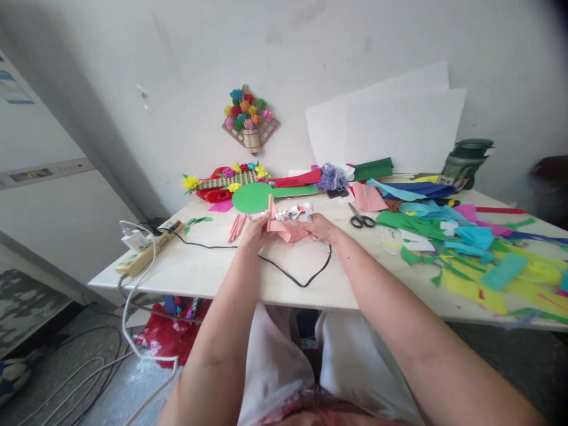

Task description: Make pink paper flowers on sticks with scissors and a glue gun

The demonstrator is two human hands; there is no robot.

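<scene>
While both hands meet at frame centre, the left hand (255, 231) pinches the pink paper (288, 229) upright at its left edge; the right hand (322, 228) clamps its right side.

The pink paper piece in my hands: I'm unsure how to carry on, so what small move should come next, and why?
Probably press the pink paper piece flat where both hands pinch it. The left hand holds its upright edge, the right hand holds the other side with a small white object whose identity I cannot tell, so both are placed for a crease.
</scene>
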